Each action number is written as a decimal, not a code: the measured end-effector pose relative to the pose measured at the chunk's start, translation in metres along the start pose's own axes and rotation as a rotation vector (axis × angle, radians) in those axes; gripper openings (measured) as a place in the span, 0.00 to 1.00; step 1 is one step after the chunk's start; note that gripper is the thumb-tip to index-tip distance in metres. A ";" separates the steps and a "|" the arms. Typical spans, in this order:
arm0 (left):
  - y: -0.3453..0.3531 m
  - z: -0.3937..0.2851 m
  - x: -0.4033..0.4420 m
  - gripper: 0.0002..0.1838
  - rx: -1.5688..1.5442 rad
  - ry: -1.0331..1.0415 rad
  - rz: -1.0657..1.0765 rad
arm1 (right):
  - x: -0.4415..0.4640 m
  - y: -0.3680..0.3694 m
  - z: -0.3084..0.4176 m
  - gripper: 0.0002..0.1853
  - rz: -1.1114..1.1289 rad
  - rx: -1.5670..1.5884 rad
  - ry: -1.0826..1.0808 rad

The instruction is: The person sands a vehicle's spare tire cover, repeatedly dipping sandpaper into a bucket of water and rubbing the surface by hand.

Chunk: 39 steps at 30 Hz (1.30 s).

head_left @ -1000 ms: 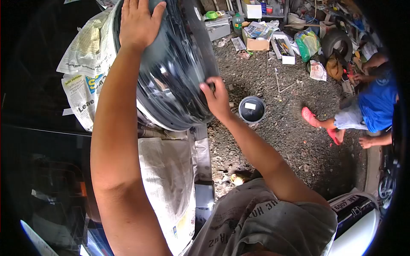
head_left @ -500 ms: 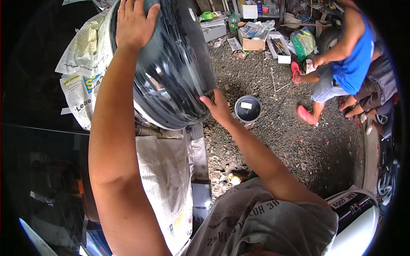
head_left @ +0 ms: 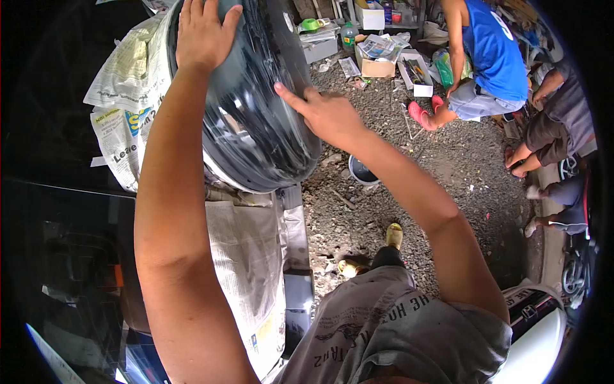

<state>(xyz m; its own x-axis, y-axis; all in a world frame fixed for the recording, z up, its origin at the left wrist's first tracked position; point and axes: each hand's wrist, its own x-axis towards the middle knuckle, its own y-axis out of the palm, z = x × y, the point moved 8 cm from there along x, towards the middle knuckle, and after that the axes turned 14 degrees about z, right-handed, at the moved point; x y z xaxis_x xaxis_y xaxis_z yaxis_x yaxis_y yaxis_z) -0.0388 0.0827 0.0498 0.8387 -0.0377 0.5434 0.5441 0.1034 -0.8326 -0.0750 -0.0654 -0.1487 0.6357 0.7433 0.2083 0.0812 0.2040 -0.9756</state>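
A large curved dark panel (head_left: 256,121), glossy and streaked with grey-white smears, stands at the upper middle. My left hand (head_left: 206,35) lies flat on its upper left part, fingers spread. At its right side is my right hand (head_left: 326,114), with the index finger stretched toward the smeared surface and the other fingers partly hidden behind the edge. No tool shows in either hand. Newspaper (head_left: 125,147) covers the area left of the panel, and more newspaper (head_left: 246,269) lies below it.
A dark bucket (head_left: 363,173) stands on the gravel (head_left: 448,173). A person in blue (head_left: 492,51) crouches near boxes (head_left: 377,64). Other people (head_left: 563,115) sit at the right. A white vehicle (head_left: 531,345) is at the lower right.
My right hand has moved up along the panel's right side, its index finger now extended. The person in blue has moved left and back toward the boxes. My left hand has barely moved.
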 end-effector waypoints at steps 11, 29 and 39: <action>0.001 0.000 0.001 0.34 -0.014 -0.005 0.012 | -0.048 0.094 0.020 0.46 -0.047 0.056 -0.046; 0.022 0.015 0.013 0.36 0.037 0.123 -0.010 | -0.036 0.019 0.015 0.43 -0.027 0.111 0.010; 0.022 0.014 0.013 0.36 0.038 0.134 0.007 | -0.062 0.055 0.028 0.43 0.018 0.147 0.030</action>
<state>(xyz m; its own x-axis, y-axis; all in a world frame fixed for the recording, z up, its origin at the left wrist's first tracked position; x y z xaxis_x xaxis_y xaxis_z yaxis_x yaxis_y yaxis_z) -0.0162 0.0989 0.0398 0.8398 -0.1690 0.5160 0.5388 0.1418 -0.8304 -0.1313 -0.0827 -0.2133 0.6587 0.7288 0.1868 -0.0422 0.2838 -0.9580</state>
